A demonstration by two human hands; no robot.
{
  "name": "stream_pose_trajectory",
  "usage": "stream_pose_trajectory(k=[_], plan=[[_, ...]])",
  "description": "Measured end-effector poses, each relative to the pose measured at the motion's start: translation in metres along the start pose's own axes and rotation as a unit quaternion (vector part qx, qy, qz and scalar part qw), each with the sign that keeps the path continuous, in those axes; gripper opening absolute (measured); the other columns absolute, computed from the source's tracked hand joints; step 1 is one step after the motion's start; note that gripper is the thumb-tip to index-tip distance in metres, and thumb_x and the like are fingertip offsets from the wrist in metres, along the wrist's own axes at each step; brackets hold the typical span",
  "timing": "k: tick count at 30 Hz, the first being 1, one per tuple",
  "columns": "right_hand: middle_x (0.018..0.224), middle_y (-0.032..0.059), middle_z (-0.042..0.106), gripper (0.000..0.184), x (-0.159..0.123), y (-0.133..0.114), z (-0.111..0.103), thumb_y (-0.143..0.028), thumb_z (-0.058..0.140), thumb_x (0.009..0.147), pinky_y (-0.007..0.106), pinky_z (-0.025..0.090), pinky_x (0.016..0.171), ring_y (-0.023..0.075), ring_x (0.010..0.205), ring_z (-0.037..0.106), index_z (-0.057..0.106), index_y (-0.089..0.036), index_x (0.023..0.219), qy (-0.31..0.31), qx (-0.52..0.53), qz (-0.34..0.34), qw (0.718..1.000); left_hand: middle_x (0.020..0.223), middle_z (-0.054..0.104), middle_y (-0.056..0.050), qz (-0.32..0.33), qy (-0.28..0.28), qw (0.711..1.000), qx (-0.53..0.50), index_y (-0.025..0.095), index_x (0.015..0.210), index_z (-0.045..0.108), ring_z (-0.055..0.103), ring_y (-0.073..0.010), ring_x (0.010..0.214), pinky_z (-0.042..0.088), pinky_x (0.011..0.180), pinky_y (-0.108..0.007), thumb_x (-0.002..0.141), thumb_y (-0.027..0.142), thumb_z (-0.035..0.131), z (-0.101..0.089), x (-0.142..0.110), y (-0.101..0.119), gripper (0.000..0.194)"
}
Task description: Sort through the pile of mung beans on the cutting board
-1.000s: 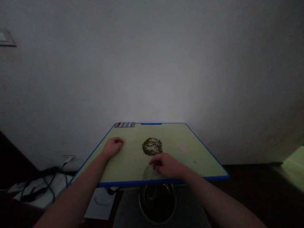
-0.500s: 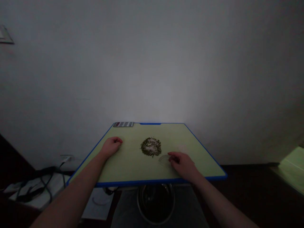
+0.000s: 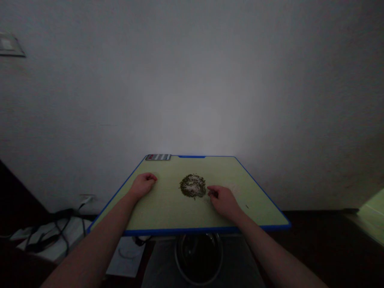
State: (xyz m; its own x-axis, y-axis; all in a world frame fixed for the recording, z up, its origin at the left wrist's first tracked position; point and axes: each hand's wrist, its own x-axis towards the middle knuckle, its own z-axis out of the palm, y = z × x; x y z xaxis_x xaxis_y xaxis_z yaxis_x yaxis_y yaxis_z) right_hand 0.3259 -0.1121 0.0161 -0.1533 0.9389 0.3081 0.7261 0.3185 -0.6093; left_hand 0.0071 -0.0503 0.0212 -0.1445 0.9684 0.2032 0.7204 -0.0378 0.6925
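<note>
A round pile of small dark green grains, like mung beans, with white grains over its middle (image 3: 193, 186) lies on a pale yellow-green table (image 3: 168, 214) with a blue rim. My left hand (image 3: 144, 185) rests on the table to the left of the pile, its fingers curled in. What it holds, if anything, is hidden. Close to the pile's right edge is my right hand (image 3: 223, 201), thumb and forefinger bent toward each other. A faint, clear curved thing shows by its fingertips, too dim to name.
A phone (image 3: 158, 157) with a lit screen lies at the table's back left corner. Below the front edge sits a round metal pot (image 3: 199, 260). A small dark sliver (image 3: 247, 207) lies right of my right wrist. Cables (image 3: 60, 228) are at the lower left. A wall stands behind.
My right hand has moved left and slightly away from me, up to the pile's edge. The clear curved outline by its fingers is fainter. My left hand stays put; the view has shifted slightly.
</note>
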Motion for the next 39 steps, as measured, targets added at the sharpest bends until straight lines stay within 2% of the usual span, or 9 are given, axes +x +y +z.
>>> stream_pose_trajectory(k=[7, 14, 20, 26, 39], plan=[[0.086, 0.0047, 0.067, 0.033, 0.006, 0.001, 0.002, -0.016, 0.046, 0.070, 0.026, 0.042, 0.073, 0.0151, 0.076, 0.059, 0.063, -0.018, 0.098, -0.010, 0.005, -0.027, 1.000, 0.050, 0.053, 0.002, 0.009, -0.008, 1.000, -0.010, 0.017, 0.068, 0.060, 0.048, -0.0123, 0.049, 0.036, 0.050, -0.023, 0.058, 0.024, 0.045, 0.002, 0.000, -0.002, 0.019], [0.083, 0.0033, 0.067, 0.032, 0.004, -0.002, -0.002, -0.013, 0.044, 0.070, 0.024, 0.043, 0.072, 0.0137, 0.075, 0.059, 0.063, -0.018, 0.096, -0.044, 0.037, -0.053, 0.997, 0.053, 0.055, 0.001, 0.017, -0.013, 1.000, -0.014, 0.016, 0.067, 0.060, 0.050, -0.0127, 0.052, 0.037, 0.052, -0.023, 0.058, 0.024, 0.046, 0.002, 0.003, -0.006, 0.018], [0.085, 0.0044, 0.066, 0.033, 0.001, 0.001, -0.002, -0.013, 0.045, 0.069, 0.026, 0.044, 0.072, 0.0141, 0.075, 0.059, 0.062, -0.016, 0.097, -0.028, 0.049, -0.027, 0.998, 0.055, 0.056, 0.001, 0.014, -0.009, 1.000, -0.003, 0.016, 0.067, 0.060, 0.050, -0.0126, 0.053, 0.037, 0.052, -0.023, 0.058, 0.023, 0.045, 0.001, 0.001, -0.003, 0.019], [0.081, 0.0037, 0.066, 0.034, -0.005, 0.002, 0.001, -0.012, 0.043, 0.068, 0.024, 0.044, 0.069, 0.0133, 0.071, 0.059, 0.061, -0.016, 0.097, -0.048, 0.061, -0.028, 0.997, 0.056, 0.057, 0.000, 0.015, -0.010, 1.000, -0.003, 0.016, 0.067, 0.060, 0.052, -0.0129, 0.055, 0.038, 0.053, -0.023, 0.059, 0.023, 0.045, 0.000, 0.000, -0.002, 0.018], [0.078, 0.0033, 0.066, 0.031, 0.005, 0.002, 0.001, -0.014, 0.045, 0.068, 0.024, 0.042, 0.068, 0.0131, 0.070, 0.058, 0.062, -0.016, 0.095, -0.023, 0.028, -0.024, 0.999, 0.054, 0.055, 0.001, 0.015, -0.020, 0.999, -0.020, 0.016, 0.068, 0.059, 0.049, -0.0120, 0.050, 0.036, 0.049, -0.023, 0.059, 0.023, 0.045, 0.000, -0.001, -0.004, 0.018]])
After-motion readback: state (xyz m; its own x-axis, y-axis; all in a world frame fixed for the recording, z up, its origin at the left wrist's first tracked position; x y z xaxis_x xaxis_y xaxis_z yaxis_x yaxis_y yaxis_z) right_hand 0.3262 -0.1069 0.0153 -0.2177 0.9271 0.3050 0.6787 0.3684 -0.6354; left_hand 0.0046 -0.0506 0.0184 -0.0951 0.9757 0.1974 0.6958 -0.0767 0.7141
